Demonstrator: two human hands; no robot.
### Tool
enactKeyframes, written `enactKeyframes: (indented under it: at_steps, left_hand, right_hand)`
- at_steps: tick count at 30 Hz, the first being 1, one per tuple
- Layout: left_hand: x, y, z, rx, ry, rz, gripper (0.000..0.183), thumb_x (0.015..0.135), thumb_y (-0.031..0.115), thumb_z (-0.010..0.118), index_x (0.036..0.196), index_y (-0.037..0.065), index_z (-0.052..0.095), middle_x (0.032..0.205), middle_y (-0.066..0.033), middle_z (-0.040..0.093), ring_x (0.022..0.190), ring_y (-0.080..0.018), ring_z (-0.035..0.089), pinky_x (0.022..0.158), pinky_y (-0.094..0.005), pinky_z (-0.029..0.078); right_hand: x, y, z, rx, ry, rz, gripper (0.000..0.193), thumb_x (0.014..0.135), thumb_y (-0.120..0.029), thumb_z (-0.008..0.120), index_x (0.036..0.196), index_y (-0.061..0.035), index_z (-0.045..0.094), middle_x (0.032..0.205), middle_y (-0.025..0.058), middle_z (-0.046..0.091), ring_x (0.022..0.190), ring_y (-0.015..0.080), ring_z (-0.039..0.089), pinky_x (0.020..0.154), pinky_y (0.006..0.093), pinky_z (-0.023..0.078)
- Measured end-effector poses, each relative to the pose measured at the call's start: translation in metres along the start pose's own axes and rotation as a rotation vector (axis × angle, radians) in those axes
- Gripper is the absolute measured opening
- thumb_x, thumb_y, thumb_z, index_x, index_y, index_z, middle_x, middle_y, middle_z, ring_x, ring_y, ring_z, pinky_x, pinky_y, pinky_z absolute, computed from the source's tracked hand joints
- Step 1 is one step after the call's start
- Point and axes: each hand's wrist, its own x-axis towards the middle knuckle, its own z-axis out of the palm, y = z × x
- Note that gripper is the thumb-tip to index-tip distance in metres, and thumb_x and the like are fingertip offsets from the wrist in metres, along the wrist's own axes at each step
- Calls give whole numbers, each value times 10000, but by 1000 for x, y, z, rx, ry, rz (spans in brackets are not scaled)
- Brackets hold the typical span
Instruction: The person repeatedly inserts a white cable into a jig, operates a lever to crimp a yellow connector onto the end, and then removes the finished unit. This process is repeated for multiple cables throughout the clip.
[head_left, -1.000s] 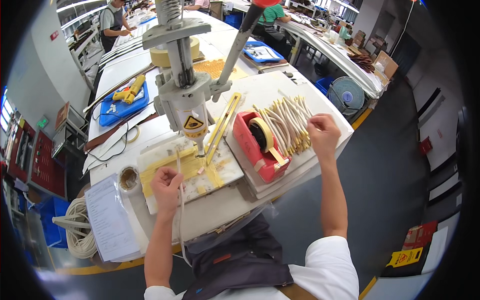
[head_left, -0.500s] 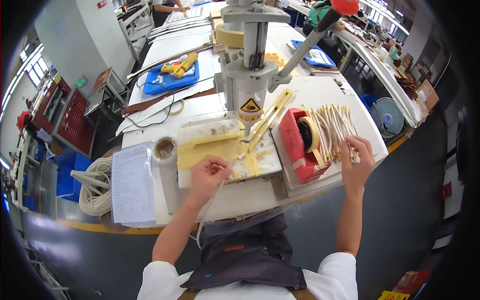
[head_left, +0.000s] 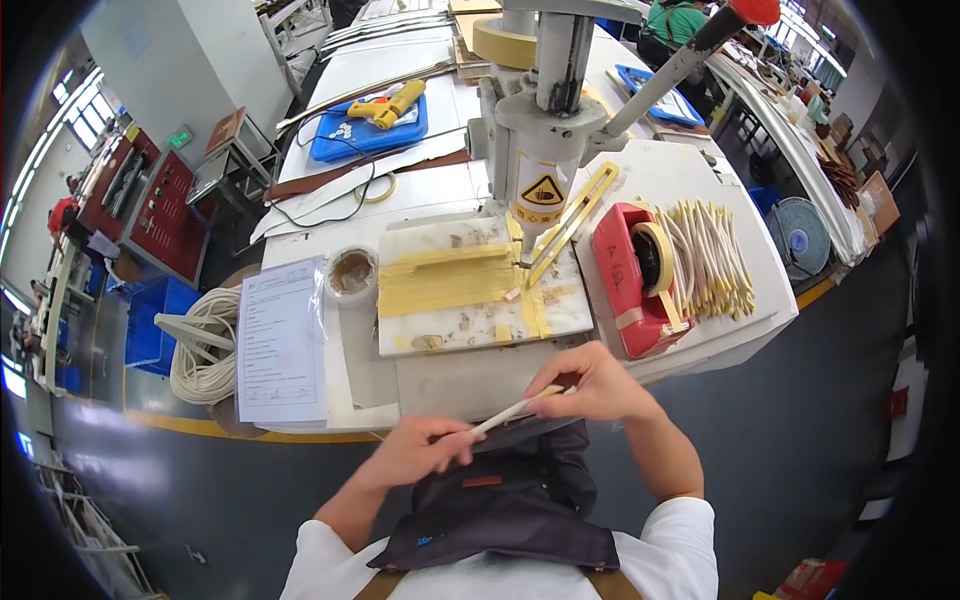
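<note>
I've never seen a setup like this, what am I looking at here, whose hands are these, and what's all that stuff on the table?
This is one picture from a wide fisheye camera worn on a person's head, looking down, so straight edges bend. No robot: the left hand and right hand are the wearer's own, holding a thin pale cord piece between them above a dark apron. On the white table stands a hand-lever press, over a board with yellow tape strips. Beside it sit a red tape dispenser, a bundle of cut cords, a tape roll and a printed sheet.

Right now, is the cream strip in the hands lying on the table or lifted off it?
Lifted off: both hands, left and right, hold the strip above the apron.
</note>
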Motion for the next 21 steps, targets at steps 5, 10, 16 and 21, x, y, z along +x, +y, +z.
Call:
enactKeyframes:
  at_steps: [5, 10, 16, 21]
  left_hand:
    - [-52, 34, -54, 608, 463, 453, 146, 922, 82, 730, 1038, 13, 786, 740, -97, 719, 614, -172, 667, 565, -312, 490]
    - [1, 39, -88, 1041, 719, 772, 99, 887, 77, 729, 948, 6, 763, 796, -138, 709, 733, -318, 671, 675, -386, 520]
    - [39, 11, -103, 861, 766, 678, 120, 907, 62, 695, 986, -10, 749, 909, -166, 720, 834, -351, 675, 754, -419, 534]
    - [43, 6, -108, 830, 754, 605, 142, 911, 72, 693, 1014, -12, 744, 955, -172, 731, 873, -353, 685, 778, -407, 544]
  right_hand:
    - [13, 4, -15, -273, 107, -244, 131, 807, -69, 841, 911, -16, 781, 849, 65, 759, 757, 126, 697, 699, 268, 538]
    - [74, 40, -12, -774, 471, -566, 114, 781, -136, 815, 874, -84, 773, 825, 68, 731, 792, 239, 682, 738, 349, 546]
    - [90, 56, -13, -867, 610, -601, 114, 749, -92, 784, 858, -92, 750, 883, 53, 703, 850, 263, 639, 781, 377, 540]
    - [88, 58, -14, -888, 636, -586, 137, 731, -81, 755, 866, -103, 761, 942, 43, 699, 896, 257, 637, 787, 378, 542]
